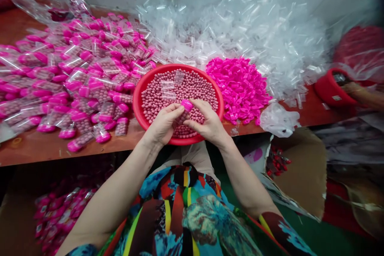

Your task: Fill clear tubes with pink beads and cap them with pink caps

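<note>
My left hand (166, 123) and my right hand (207, 122) meet over the front of a red basin (137, 100). Between them is a small clear container with a bright pink cap (187, 105). The left fingers wrap round its body, and the right fingers pinch at the cap. Pink beads (153, 88) fill the basin, with a few clear pieces (168, 89) lying on top. To the left spreads a heap of bead-filled containers with pink caps (81, 76). Loose pink caps (238, 88) are piled just right of the basin.
Clear empty containers (240, 28) form a big heap at the back. A crumpled plastic bag (279, 120) lies at the table's front edge (318, 108). Another person's arm (366, 95) reaches to a red bowl (333, 90) at right. Below are an open carton (309, 172) and pink packets (60, 216).
</note>
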A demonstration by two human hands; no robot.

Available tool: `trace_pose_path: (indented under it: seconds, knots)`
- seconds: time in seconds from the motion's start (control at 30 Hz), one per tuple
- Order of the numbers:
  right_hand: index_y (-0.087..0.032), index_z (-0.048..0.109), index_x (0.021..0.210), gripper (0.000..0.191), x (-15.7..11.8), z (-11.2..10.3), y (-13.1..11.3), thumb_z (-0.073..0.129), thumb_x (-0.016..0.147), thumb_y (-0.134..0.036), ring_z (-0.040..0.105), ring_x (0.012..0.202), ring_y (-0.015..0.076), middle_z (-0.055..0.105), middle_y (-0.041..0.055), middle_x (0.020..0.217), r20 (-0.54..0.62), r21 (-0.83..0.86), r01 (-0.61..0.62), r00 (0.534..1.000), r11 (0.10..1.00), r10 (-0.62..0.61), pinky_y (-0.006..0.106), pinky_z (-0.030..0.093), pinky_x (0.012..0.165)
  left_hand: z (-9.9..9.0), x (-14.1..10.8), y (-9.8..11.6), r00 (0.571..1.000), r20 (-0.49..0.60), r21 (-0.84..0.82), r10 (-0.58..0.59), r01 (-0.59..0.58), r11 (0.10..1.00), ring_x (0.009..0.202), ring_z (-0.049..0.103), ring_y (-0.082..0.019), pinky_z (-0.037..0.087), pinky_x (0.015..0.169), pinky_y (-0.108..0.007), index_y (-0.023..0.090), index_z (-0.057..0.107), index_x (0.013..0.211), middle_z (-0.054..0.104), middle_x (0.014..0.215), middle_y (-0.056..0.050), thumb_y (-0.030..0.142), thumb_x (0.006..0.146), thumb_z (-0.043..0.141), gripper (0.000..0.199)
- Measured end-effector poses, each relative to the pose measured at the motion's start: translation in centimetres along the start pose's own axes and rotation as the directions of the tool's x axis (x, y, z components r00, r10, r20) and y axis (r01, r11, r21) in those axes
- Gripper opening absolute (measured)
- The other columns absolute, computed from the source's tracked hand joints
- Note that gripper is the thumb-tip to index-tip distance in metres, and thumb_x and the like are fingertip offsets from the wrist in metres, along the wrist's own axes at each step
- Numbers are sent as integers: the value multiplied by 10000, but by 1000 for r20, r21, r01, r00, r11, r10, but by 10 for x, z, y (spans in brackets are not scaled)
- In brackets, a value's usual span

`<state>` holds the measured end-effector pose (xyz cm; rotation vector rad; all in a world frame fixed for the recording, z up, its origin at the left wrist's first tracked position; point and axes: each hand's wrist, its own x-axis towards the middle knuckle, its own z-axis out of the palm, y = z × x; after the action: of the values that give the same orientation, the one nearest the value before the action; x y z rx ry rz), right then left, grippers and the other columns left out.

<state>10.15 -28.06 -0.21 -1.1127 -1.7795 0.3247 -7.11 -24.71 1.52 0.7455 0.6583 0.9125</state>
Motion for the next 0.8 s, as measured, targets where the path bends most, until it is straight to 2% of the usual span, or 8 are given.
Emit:
trace_pose_path:
  seconds: [0.1,0.2,0.33,0.43,0.57,0.63,0.7,0.8]
  knots:
    - [-249,495,1480,791,-11,13,-1,847,801,-449,561,1322,375,617,170,1397,-27,-275,79,996,958,-90,575,439,1157,0,0,-2,1000,14,18,-3,3,1000,678,624,-133,489,600,-214,124,708,850,681,731,-37,256,756,847,213]
    - [-195,487,1439,697,-8,26,-2,784,848,-412,595,1194,381,635,192,1277,-99,-391,126,979,912,-178,572,484,1076,0,0,-5,999,29,21,25,-26,999,704,617,-126,508,676,-223,118,700,824,672,737,-31,272,740,869,244]
    - [-213,528,1314,532,1,30,-2,734,852,-380,601,986,330,644,123,1071,-107,-446,208,953,871,-282,531,537,919,-2,1,-6,999,49,20,1,-2,1000,698,596,-124,490,682,-235,124,687,816,670,745,-27,329,721,891,304]
    - [-139,546,1239,498,3,30,0,732,843,-377,577,927,309,638,129,1006,-103,-487,233,942,842,-320,495,545,849,0,2,-9,999,30,64,39,-41,997,747,586,-128,478,729,-245,126,690,851,667,799,-21,359,742,865,312]
    - [-98,534,1289,459,2,29,1,640,879,-274,595,1103,335,650,203,1176,-68,-540,167,968,825,-241,501,520,941,3,5,-20,953,-63,337,297,-260,905,934,602,-157,459,884,-271,160,660,1017,676,994,-18,272,782,802,297]
    - [-98,506,1344,486,2,29,3,587,872,-181,572,1244,333,614,229,1319,-40,-530,191,968,826,-250,495,500,1021,4,6,-26,929,-67,440,363,-299,847,925,594,-163,452,874,-280,177,635,1029,661,989,-11,246,795,759,273]
    - [-80,515,1323,489,4,30,5,591,847,-164,592,1231,327,625,238,1297,-34,-496,260,948,828,-317,474,514,1027,4,5,-28,951,-55,459,305,-248,853,831,569,-159,445,790,-282,177,627,981,634,901,-3,280,818,720,214]
    - [-78,579,1189,396,11,35,7,625,814,-194,647,1049,331,675,207,1096,0,-473,322,931,820,-366,477,550,946,1,3,-24,966,-67,451,248,-192,871,768,542,-150,428,729,-276,169,614,914,614,839,0,302,812,703,190]
